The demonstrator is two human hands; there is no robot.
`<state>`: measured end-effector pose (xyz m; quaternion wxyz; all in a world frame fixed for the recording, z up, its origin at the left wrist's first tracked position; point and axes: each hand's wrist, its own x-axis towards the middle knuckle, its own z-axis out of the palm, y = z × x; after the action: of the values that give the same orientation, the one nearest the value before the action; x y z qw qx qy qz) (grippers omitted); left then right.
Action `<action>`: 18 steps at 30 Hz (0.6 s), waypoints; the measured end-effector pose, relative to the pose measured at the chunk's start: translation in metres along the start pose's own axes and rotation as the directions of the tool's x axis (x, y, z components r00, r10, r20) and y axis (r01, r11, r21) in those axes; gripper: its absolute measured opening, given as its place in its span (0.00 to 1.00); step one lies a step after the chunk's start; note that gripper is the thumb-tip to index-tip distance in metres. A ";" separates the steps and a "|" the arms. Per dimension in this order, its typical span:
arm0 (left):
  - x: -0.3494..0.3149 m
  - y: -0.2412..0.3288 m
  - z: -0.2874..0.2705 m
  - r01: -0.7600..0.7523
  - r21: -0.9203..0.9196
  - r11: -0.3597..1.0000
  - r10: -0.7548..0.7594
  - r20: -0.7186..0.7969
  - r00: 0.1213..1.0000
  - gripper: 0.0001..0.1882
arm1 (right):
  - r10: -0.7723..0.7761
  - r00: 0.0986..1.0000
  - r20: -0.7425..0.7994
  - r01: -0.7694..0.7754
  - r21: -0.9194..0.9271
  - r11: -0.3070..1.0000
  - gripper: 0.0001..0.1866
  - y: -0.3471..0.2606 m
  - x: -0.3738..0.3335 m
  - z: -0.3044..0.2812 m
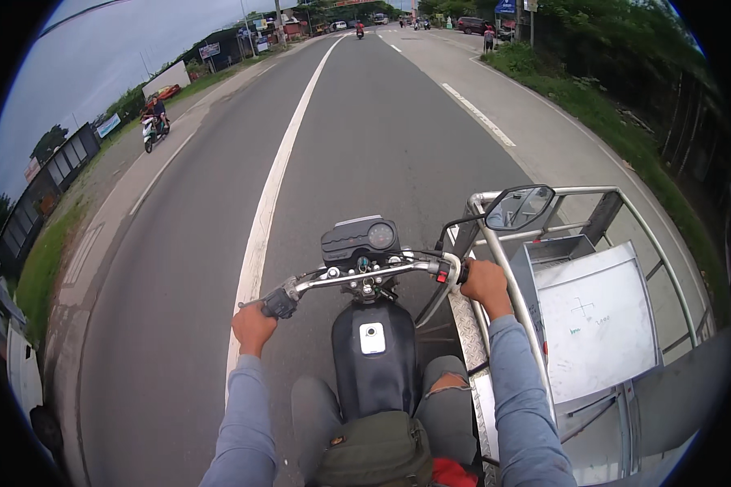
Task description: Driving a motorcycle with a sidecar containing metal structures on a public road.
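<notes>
My left hand (253,326) is wrapped round the left handlebar grip, beside the black switch housing (280,303). On the other end of the handlebar (333,278), my right hand (486,284) is closed round the right grip, next to a red switch (442,277). Between them sit the dark instrument cluster (361,239) with its round dial and, nearer me, the black fuel tank (351,349) with a silver filler cap (372,338). A mirror (520,208) stands above my right hand. An olive bag (376,454) rests across my lap.
A metal-framed sidecar (666,264) is at the right, carrying a white board (599,321) with marks on it. The grey road (374,154) runs ahead, with a white line (288,134) on the left. A scooter rider (156,123) is at the left roadside; another motorcycle (360,31) is far ahead.
</notes>
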<state>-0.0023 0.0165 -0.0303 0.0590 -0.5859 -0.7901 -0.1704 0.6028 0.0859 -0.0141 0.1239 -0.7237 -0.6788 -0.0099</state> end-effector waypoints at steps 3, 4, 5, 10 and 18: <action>-0.001 -0.005 0.004 -0.021 -0.001 1.000 0.021 -0.021 1.000 0.16 | -0.005 1.000 0.019 0.005 0.005 1.000 0.26 0.000 -0.004 -0.004; -0.001 -0.004 0.006 -0.017 -0.004 1.000 0.017 -0.026 1.000 0.17 | -0.022 1.000 0.020 0.022 0.022 1.000 0.24 0.000 -0.004 -0.004; -0.001 -0.001 0.005 -0.026 -0.004 1.000 0.026 -0.023 0.999 0.17 | -0.024 1.000 0.012 0.024 0.024 0.999 0.23 0.001 -0.006 -0.005; -0.002 -0.001 0.004 0.001 0.027 1.000 0.000 -0.025 1.000 0.19 | -0.030 0.999 0.023 0.030 0.003 1.000 0.21 0.005 0.002 -0.006; -0.002 -0.003 0.009 0.000 0.005 1.000 0.001 -0.031 1.000 0.20 | -0.055 0.998 0.031 0.054 0.019 0.998 0.23 0.001 0.001 -0.009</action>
<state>-0.0032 0.0173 -0.0396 0.0729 -0.5832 -0.7893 -0.1776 0.6053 0.0850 -0.0054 0.1192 -0.7038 -0.7003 0.0042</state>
